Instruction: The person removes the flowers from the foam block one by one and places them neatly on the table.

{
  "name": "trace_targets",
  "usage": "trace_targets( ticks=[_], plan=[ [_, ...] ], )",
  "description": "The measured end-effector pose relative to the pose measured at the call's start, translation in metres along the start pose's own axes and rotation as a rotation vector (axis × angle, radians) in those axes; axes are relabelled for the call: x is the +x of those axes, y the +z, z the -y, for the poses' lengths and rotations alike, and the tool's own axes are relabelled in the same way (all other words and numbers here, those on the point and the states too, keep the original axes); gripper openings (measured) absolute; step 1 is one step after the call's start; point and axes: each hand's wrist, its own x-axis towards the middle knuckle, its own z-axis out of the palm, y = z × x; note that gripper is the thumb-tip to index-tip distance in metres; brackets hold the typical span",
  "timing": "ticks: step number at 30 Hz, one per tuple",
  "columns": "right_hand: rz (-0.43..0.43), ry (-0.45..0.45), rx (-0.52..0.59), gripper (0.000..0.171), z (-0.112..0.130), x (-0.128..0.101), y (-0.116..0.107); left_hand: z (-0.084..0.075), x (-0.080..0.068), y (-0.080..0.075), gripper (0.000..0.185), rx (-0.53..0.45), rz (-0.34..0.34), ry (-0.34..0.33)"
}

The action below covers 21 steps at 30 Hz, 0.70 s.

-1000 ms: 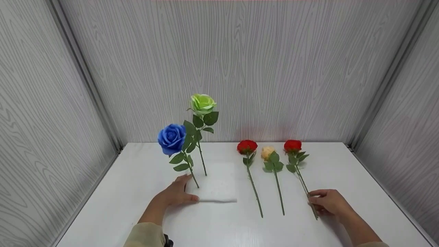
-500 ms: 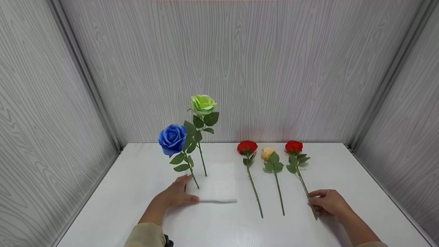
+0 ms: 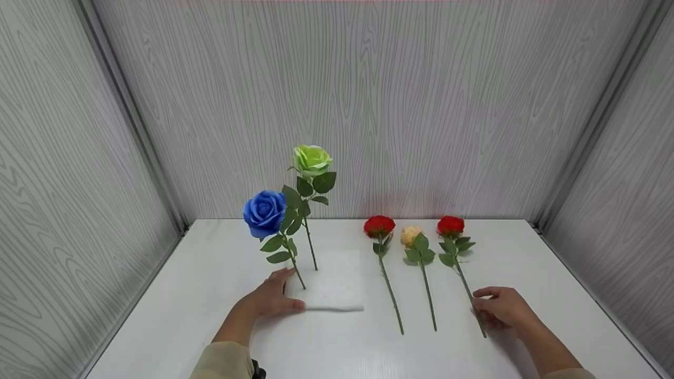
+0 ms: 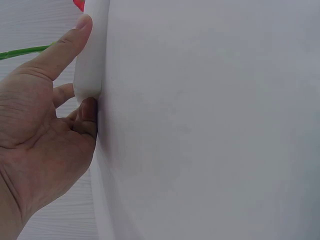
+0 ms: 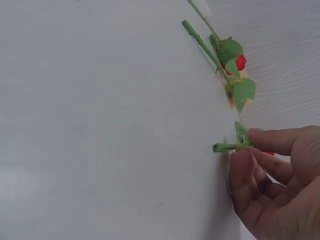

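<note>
Head view, hands first: left hand (image 3: pixel 269 298) clasped round the left end of a white block (image 3: pixel 335 287), thumb at the near corner, fingers reaching along the far part of that end. In left wrist view, thumb laid straight along one side of the block, other fingers bent in at its end, partly hidden. Right hand (image 3: pixel 504 308) pinching the stem of the right red rose (image 3: pixel 451 226) near its lower end, between thumb and fingers, with the cut tip poking out past them. Cannot tell whether stem and table (image 3: pixel 168 316) touch beneath the fingers.

Upright in the block, both leaning left: blue rose (image 3: pixel 265 213), nearer, and green rose (image 3: pixel 312 160), taller in view and just behind, leaves of the two overlapping. To the right of the block, lying apart on the table with heads toward the far edge: left red rose (image 3: pixel 379 226), then cream rose (image 3: pixel 411 236), between the two red ones.

Farther out, a pale sleeve (image 3: pixel 224 361) above the left wrist, beside a dark band (image 3: pixel 258 370). Beyond the table, a grey wood-grain back wall (image 3: pixel 337 95), faintly red just above the red heads.
</note>
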Motion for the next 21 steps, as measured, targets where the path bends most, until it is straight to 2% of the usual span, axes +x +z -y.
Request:
trace_targets(
  ticks=[3,10,21],
  plan=[
    [-0.02,-0.011,-0.021,0.043,0.005,0.0,0.0,0.001,0.0,0.001,0.11,0.005,-0.001,-0.005],
    [-0.043,-0.02,0.04,0.044,0.019,-0.003,0.006,0.001,0.0,-0.001,0.11,0.005,0.003,0.0],
    [-0.072,-0.072,0.066,0.043,0.042,-0.005,0.033,-0.001,0.0,0.001,0.111,-0.003,-0.013,-0.026]
  ],
)
